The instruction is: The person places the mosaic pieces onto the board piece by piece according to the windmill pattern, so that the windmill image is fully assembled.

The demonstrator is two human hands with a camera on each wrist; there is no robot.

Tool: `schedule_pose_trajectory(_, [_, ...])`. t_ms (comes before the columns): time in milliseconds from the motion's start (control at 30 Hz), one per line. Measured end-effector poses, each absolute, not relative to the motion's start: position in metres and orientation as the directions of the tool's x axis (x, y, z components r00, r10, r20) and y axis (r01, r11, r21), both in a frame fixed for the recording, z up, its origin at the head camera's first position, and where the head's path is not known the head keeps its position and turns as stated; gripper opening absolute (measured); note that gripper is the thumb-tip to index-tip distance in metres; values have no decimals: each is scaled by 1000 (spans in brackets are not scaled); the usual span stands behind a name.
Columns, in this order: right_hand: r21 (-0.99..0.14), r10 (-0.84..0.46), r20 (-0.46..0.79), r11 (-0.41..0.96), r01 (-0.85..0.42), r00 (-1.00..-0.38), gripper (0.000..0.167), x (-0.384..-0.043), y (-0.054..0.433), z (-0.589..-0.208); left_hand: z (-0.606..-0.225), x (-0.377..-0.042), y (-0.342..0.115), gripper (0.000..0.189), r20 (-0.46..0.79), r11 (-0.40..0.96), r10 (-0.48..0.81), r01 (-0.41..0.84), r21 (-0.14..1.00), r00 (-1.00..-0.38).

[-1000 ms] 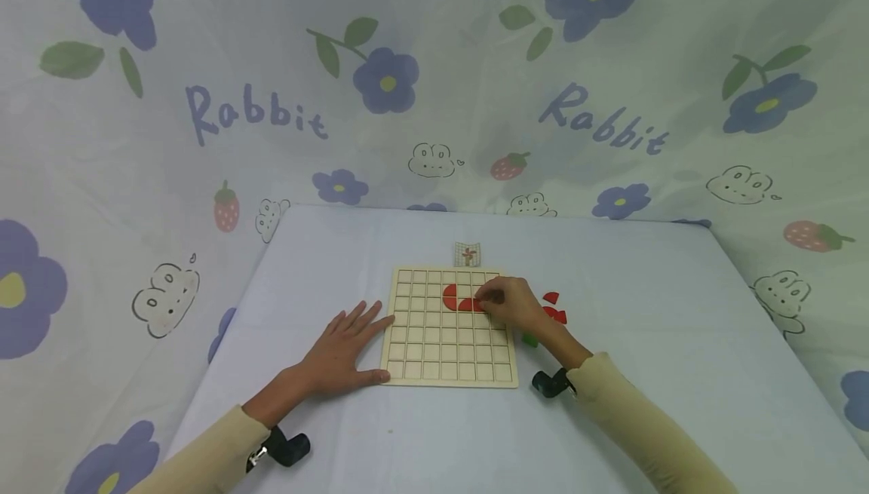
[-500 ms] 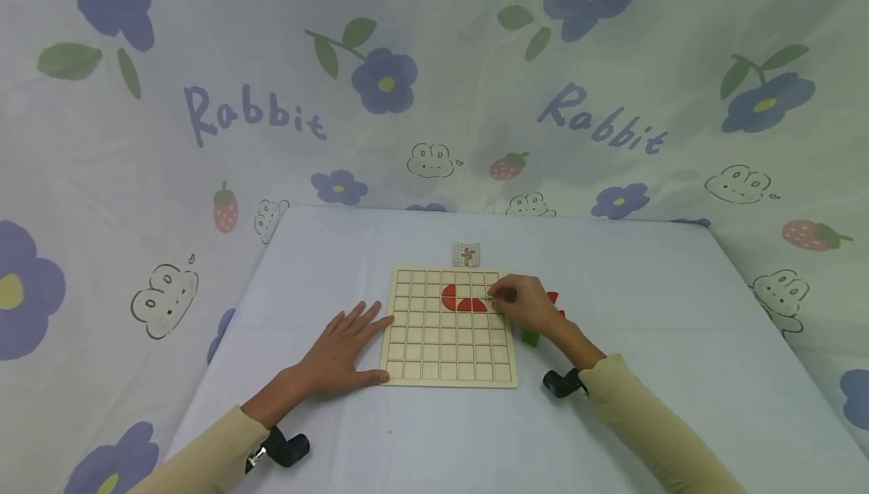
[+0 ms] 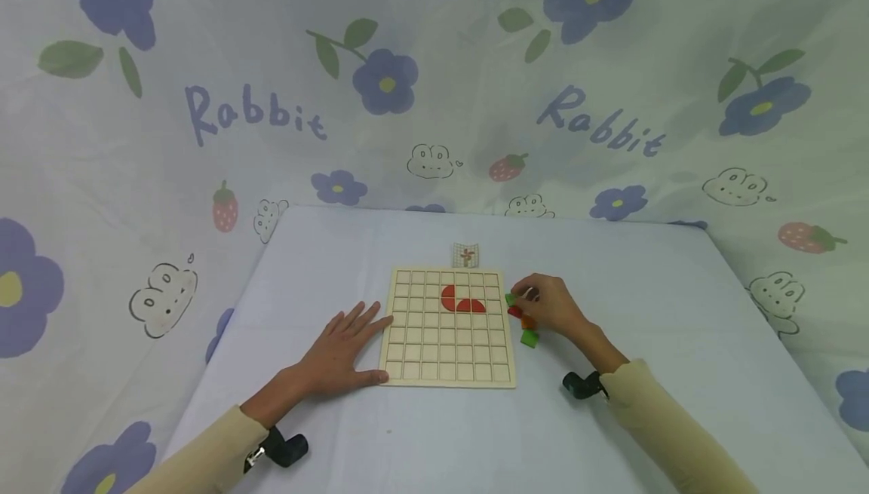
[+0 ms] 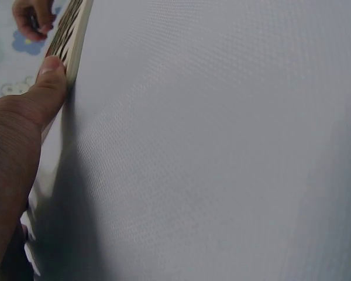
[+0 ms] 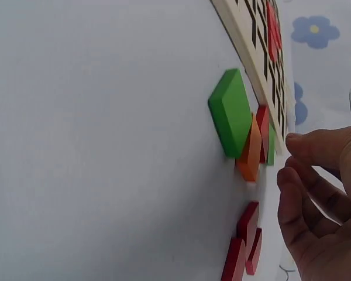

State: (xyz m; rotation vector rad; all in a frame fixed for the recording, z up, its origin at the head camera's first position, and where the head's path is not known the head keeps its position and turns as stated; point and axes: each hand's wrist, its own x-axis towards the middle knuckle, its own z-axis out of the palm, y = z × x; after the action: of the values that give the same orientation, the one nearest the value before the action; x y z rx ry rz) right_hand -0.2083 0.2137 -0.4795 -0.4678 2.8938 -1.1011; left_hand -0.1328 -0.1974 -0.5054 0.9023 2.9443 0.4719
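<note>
My left hand (image 3: 339,352) lies flat with spread fingers at the left edge of a wooden grid board (image 3: 434,351). In the left wrist view its thumb (image 4: 50,79) rests on the board's rim. Red rounded pieces (image 3: 471,305) sit in the board's upper middle cells. My right hand (image 3: 551,304) hovers just right of the board, fingers loosely bent, thumb and fingertips apart with nothing visible between them. Near its fingertips lie a small green piece (image 3: 511,299), a red piece (image 5: 263,132) and an orange piece (image 5: 253,149). A larger green block (image 5: 231,114) lies nearer me.
A small card with a printed grid pattern (image 3: 466,255) lies beyond the board's far edge. Several dark red pieces (image 5: 250,222) lie on the white tabletop (image 3: 645,283), below my right hand in the right wrist view. A printed curtain (image 3: 434,117) stands behind the table.
My right hand has drawn back from the red pieces on the board and moved right, to the loose pieces beside it. My left hand has stayed in place.
</note>
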Motion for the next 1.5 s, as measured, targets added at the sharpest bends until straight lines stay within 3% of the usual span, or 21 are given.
schedule_pose_trajectory(367, [-358, -211, 23, 911, -205, -977, 28, -207, 238, -477, -506, -132, -198, 94, 61, 781, 553, 543, 308, -831])
schedule_pose_trajectory(700, [-436, -179, -45, 889, -142, -983, 18, -210, 246, -478, -507, -130, -198, 93, 104, 774, 554, 557, 300, -826])
schedule_pose_trajectory(1133, [-523, -195, -93, 844, -119, -976, 17, -212, 248, -473, -505, -132, -199, 94, 56, 787, 549, 538, 302, -834])
schedule_pose_trajectory(1500, [-656, -221, -9, 737, -161, -975, 17, -206, 228, -465, -506, -132, -198, 94, 48, 794, 538, 526, 305, -841])
